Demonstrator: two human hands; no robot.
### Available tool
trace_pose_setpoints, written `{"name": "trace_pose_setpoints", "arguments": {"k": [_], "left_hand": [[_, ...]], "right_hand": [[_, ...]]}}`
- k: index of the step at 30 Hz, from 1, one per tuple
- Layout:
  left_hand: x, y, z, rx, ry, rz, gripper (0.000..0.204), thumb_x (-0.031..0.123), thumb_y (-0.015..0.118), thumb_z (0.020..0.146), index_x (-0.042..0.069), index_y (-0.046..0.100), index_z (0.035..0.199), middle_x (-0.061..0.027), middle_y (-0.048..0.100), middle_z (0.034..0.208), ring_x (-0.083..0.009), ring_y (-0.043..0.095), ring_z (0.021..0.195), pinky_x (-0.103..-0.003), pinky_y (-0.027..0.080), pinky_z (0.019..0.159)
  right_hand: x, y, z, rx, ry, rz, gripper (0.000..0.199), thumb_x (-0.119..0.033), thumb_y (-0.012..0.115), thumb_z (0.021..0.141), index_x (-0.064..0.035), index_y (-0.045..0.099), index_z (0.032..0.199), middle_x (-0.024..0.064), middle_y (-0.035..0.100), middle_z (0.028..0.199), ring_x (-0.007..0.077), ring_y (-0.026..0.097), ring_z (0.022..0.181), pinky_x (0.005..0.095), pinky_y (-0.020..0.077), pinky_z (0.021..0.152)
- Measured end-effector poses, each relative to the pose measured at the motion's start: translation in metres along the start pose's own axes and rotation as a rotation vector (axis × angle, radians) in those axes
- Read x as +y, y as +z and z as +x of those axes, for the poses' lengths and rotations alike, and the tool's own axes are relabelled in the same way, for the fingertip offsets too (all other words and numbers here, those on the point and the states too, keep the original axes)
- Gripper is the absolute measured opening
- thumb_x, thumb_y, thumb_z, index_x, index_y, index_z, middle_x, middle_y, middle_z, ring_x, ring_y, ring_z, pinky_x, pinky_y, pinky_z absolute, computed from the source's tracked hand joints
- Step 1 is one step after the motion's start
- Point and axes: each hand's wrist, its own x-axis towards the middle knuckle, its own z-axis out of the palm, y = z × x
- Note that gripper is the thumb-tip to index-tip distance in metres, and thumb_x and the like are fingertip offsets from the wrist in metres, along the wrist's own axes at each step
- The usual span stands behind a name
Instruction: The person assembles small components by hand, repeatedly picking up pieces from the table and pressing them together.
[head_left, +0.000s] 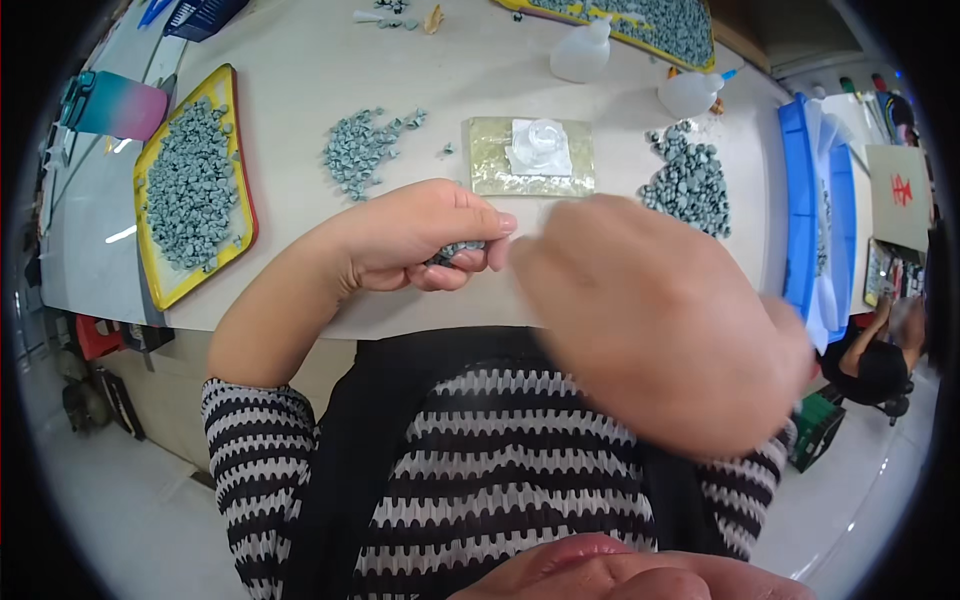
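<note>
L hand [425,240] curled shut round a small cluster of grey-green pieces [458,250], held just over the near edge of the table [300,290], about mid-width. We see only a few pieces poking out betw. thumb and fingertips; long axis of any single piece too small to tell. R hand [650,320] blurred, close to the lens, back of hand toward us; its fingertips sit just right of the L thumb tip. Can't tell if R grips anything. So the held pieces lie directly left of the R hand, nearly touching, with the L hand already on them.

Materials: pieces look small, knobbly, matte, like folded paper or moulded bits. More of the same in a loose pile [362,150] beyond the L hand, a 2nd pile [690,180] toward the right edge, and a heaped yellow tray [240,170] at the left edge. Betw. the piles, a square pale mottled pad [485,165] w/ a white crumpled wad [540,148] on it. Two translucent squeeze bottles [585,52] nr the far edge. Blue bin [800,200] at right edge.
</note>
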Motion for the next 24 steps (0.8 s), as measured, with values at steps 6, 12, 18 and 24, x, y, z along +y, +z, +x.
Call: {"name": "trace_pose_setpoints", "arguments": {"k": [6,12,18,24], "left_hand": [[0.023,0.024,0.003,0.31,0.219,0.109,0.035,0.035,0.047,0.093,0.002,0.057,0.087,-0.0007,0.047,0.064,-0.0073,0.039,0.049,-0.02,0.03,0.041],[0.032,0.026,-0.037,0.338,0.29,-0.31,0.028,0.028,0.047,0.094,0.002,0.051,0.085,0.0005,0.044,0.066,-0.0051,0.036,0.049,-0.018,0.026,0.038],[0.031,0.018,-0.027,0.487,0.494,-0.073,0.019,0.022,0.048,0.092,0.006,0.047,0.083,0.0009,0.041,0.068,-0.0037,0.033,0.05,-0.015,0.025,0.039],[0.041,0.055,-0.028,0.335,0.405,-0.818,0.01,0.012,0.046,0.09,0.003,0.044,0.085,-0.0001,0.042,0.073,-0.0049,0.036,0.055,-0.016,0.03,0.042]], "right_hand": [[-0.037,-0.01,0.074,-0.077,-0.126,-0.074,0.026,0.002,0.062,0.063,-0.0078,0.067,0.086,0.0083,0.057,0.073,0.0226,0.059,0.071,0.0302,0.0483,0.059],[-0.058,-0.018,0.089,0.048,-0.249,-0.044,0.026,0.002,0.062,0.063,-0.0073,0.067,0.086,0.0082,0.057,0.072,0.0221,0.059,0.07,0.0299,0.0483,0.059],[-0.075,-0.029,0.112,0.161,-0.274,-0.02,0.026,0.003,0.062,0.063,-0.0067,0.067,0.086,0.0081,0.057,0.071,0.0217,0.059,0.069,0.0296,0.0483,0.058],[-0.061,-0.031,0.091,0.212,-0.356,-0.041,0.025,0.003,0.062,0.063,-0.0062,0.067,0.086,0.008,0.057,0.07,0.0212,0.059,0.069,0.0293,0.0482,0.058]]}}
